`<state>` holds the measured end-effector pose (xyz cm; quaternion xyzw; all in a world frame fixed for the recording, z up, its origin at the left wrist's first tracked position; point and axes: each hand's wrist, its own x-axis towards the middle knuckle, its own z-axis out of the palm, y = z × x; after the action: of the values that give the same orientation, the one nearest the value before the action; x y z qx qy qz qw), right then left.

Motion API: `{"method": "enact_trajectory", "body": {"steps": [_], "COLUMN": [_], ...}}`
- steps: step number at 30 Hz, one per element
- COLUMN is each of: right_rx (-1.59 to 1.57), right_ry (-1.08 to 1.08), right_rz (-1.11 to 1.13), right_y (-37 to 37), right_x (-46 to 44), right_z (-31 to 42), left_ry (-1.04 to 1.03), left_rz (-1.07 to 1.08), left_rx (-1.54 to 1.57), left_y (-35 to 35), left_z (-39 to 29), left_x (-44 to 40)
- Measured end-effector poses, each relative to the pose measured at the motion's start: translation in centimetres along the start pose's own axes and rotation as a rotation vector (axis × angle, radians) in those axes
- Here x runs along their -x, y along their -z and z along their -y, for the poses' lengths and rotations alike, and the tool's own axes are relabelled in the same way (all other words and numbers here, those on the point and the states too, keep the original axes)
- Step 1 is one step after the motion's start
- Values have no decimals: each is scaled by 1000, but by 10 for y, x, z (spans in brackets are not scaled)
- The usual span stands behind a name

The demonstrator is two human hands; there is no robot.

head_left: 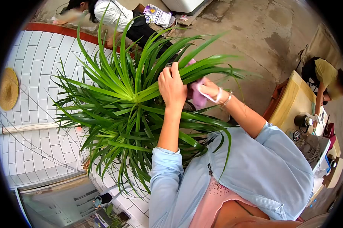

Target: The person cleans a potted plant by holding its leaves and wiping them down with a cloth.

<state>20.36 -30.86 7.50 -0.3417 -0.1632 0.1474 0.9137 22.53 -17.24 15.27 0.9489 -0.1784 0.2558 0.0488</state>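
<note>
A large potted-type plant (pixel 135 99) with long, narrow green leaves fills the middle of the view. My left hand (pixel 172 86) is closed around a bunch of its leaves, right of the bright crown, with its back towards me. Just to the right, my right hand (pixel 211 90) grips a pink-purple cloth (pixel 199 97) against the leaves' underside. A white band and a bracelet circle that wrist. Leaf tips stick out beyond both hands to the right. The fingertips of both hands are partly hidden by leaves and cloth.
A white tiled wall (pixel 34 49) with a straw hat (pixel 8 89) stands left. One person (pixel 114 15) bends at the top; another (pixel 327 76) leans over a wooden table (pixel 289 98) bearing a fan (pixel 310 148). Below left is a window (pixel 57 201).
</note>
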Motion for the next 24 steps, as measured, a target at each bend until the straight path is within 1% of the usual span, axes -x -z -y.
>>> {"method": "enact_trajectory", "body": {"steps": [1,2,4,5,7,8,9,11,12,13,15,16,18,19,21,23,24], "right_rx": [-70,-70,-75,-80,-145,-156,-155,-153,-177,-176,-279,-206,-185,-164,-157,-27,-55], "right_ry": [6,21,43,17,120,85,82,213,243,243,260,316,323,327,349,361,387], "right_rz": [-122,-216,-440,-458,-435,-499,-503,-417,-466,-468,-445,-418,-438,-456,-417,-549,-526], "right_y": [-21,-31,-41,-37,-45,-47,-44,-40,-39,-39,-35,-32,-27,-23,-13,-13,-11], "right_x": [-4,-13,-22,-23,-21,-17,-16,-17,-16,-15,-12,-12,-11,-11,-13,-14,-15], "right_z": [9,11,19,25,42,47,48,55,59,66,77,81,93,98,104,115,119], "left_ry": [32,28,-6,-8,-50,-69,-68,-84,-77,-77,-79,-81,-52,-52,-36,-31,-25], "left_rz": [-43,-46,-105,-105,-71,-95,-90,-101,-84,-84,-59,-61,4,4,22,14,8], "left_rx": [-39,-37,-131,-130,-107,-105,-102,-96,-94,-92,-85,-83,-51,-47,-15,5,21], "left_y": [-6,-8,-6,-4,2,0,-3,-6,-6,-7,-8,-8,-6,-6,-5,-4,-4], "left_z": [-2,-4,-7,-9,-11,-9,-8,-6,-6,-5,-4,-5,-6,-7,-8,-7,-7], "left_x": [1,1,5,8,13,15,16,17,19,19,20,19,20,20,20,20,20]}}
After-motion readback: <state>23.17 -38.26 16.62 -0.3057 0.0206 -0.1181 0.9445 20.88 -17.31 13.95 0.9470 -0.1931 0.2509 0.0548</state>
